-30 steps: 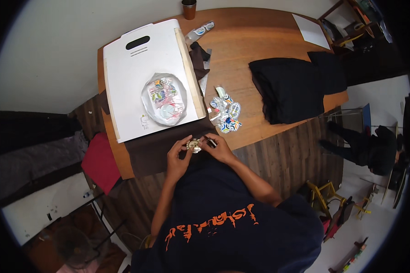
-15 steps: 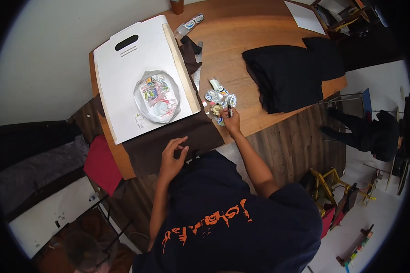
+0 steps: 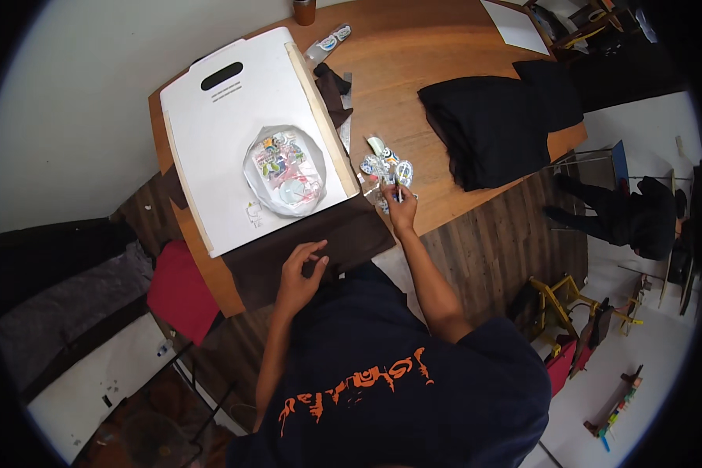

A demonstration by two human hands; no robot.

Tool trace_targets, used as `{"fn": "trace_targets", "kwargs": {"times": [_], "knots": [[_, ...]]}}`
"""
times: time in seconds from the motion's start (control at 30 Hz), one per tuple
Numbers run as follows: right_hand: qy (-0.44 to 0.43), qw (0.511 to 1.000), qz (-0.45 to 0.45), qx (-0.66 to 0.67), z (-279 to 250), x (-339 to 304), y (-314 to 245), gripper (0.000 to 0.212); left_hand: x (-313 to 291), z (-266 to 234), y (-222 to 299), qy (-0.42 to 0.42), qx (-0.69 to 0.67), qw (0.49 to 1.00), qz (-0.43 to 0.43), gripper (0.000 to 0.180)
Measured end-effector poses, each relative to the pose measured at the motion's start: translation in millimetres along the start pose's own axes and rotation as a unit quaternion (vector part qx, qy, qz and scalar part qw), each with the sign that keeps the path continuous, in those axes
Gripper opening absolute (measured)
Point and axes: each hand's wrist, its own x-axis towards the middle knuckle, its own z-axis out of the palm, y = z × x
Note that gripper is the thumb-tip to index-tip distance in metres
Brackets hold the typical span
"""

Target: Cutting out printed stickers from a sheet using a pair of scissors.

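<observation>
My left hand [image 3: 299,274] hovers with bent, parted fingers over the dark brown cloth [image 3: 312,248] at the table's near edge, holding nothing. At the right, the fingers of my right hand [image 3: 400,212] are pinched around a small, slim, partly dark thing whose kind I cannot make out. Just beyond those fingertips lies a cluster of round printed stickers or badges [image 3: 404,171], blue, white and black. A white board [image 3: 203,148] with an oval handle slot covers part of the cloth. On it sits an open clear plastic bag [image 3: 251,173] with colourful printed pieces inside.
Folded black cloth [image 3: 483,132] lies on the wooden table [image 3: 390,62] to the right. A metal ruler [image 3: 346,117] and a clear packet [image 3: 327,44] are beside the board. A brown cup [image 3: 304,12] stands at the far edge. Yellow-framed chairs [image 3: 554,308] stand right.
The whole view has shifted a little, so the board and bag appear further right. My right hand stays pinched near the round pieces; the left stays over the brown cloth.
</observation>
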Motion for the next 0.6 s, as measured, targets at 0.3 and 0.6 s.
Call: {"fn": "trace_targets", "kwargs": {"times": [0.3, 0.6], "knots": [[-0.215, 0.973, -0.025, 0.082, 1.7, -84.1, -211.0, 0.014, 51.0, 16.3, 62.4, 0.111, -0.238, 0.959, 0.11, 0.057], [-0.226, 0.964, -0.009, 0.14, 10.1, -98.7, -239.4, 0.014, 67.7, 8.5, 89.8, 0.125, -0.265, 0.943, 0.16, 0.039]]}}
